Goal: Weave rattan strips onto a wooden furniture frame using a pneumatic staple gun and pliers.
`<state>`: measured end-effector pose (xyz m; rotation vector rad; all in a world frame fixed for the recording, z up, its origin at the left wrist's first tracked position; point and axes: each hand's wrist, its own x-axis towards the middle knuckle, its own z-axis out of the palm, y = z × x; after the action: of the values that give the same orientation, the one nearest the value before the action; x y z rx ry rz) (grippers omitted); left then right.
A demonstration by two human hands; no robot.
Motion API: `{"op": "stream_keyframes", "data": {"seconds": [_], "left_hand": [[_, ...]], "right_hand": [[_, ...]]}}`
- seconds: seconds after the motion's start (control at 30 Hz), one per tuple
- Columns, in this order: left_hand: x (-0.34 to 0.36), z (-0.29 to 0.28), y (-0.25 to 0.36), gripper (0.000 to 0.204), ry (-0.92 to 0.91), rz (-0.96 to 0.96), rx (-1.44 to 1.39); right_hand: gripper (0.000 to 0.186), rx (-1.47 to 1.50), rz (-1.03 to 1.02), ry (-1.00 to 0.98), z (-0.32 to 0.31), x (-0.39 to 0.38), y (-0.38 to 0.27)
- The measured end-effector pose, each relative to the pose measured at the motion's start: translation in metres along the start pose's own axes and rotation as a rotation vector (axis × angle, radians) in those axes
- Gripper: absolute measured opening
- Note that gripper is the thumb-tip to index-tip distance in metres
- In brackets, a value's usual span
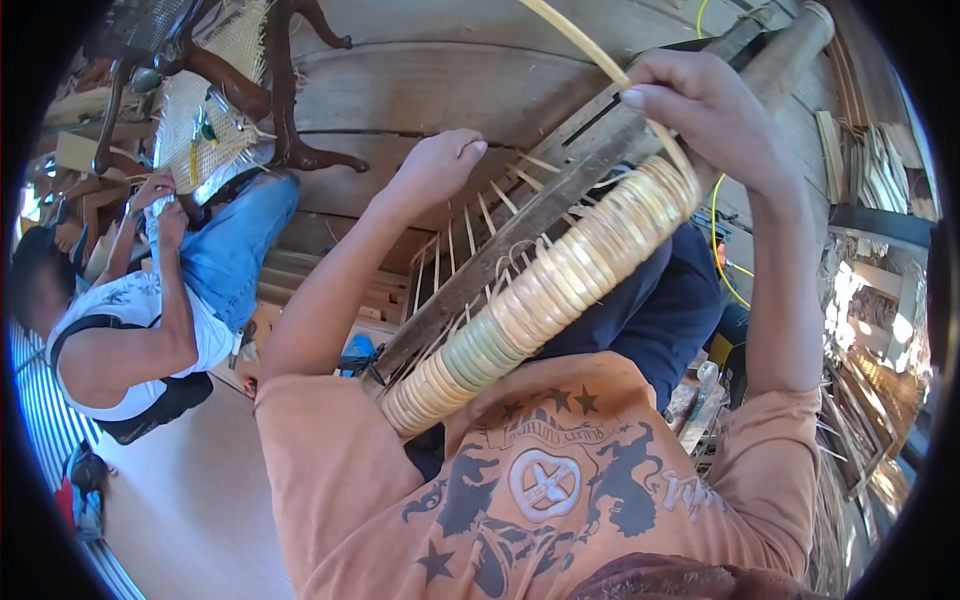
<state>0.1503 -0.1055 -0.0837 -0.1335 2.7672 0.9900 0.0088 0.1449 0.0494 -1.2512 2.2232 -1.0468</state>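
A thick bundle wrapped in pale rattan strips (575, 275) slants across my lap, its wraps lying side by side, with a greenish band near the lower end. My right hand (700, 115) is closed on a pale rattan strip (580, 38) at the bundle's upper end; the strip runs up past the top edge of the view. Left of the bundle, my left hand (437, 170) is raised in a closed fist, apart from it. Whether that fist holds something is hidden. Along the bundle lies a dark wooden bar (540, 220), with several thin pale sticks (485, 210) beside it.
At the left another person (140, 340) sits handling something near a woven cane panel (195, 130) and a dark carved wooden frame (285, 100). A yellow cord (716, 230) runs down at the right. Strips and wood pieces (880, 165) are stacked at the far right.
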Motion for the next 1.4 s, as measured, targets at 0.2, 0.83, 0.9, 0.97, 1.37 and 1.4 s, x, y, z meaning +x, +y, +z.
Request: {"op": "stream_keyframes", "data": {"seconds": [0.2, 0.83, 0.9, 0.97, 1.37, 1.4], "left_hand": [[0.035, 0.149, -0.172, 0.036, -0.123, -0.186, -0.067], [0.113, 0.241, -0.178, 0.074, -0.326, -0.554, -0.407], [0.118, 0.245, -0.176, 0.074, -0.34, -0.55, -0.42], [0.123, 0.248, -0.169, 0.073, -0.36, -0.533, -0.436], [0.131, 0.251, -0.174, 0.066, -0.408, -0.505, -0.531], [0.124, 0.25, -0.185, 0.066, -0.396, -0.522, -0.53]], "right_hand": [[0.018, -0.033, 0.076, 0.055, 0.01, -0.002, -0.016], [0.011, -0.073, 0.236, 0.028, 0.006, 0.007, -0.029], [0.011, -0.083, 0.178, 0.021, 0.003, 0.004, -0.022], [0.011, -0.102, 0.127, 0.018, 0.002, 0.003, -0.019], [0.012, -0.183, 0.175, -0.027, -0.002, 0.004, -0.017], [0.012, -0.182, 0.154, -0.02, 0.0, 0.005, -0.021]]}}
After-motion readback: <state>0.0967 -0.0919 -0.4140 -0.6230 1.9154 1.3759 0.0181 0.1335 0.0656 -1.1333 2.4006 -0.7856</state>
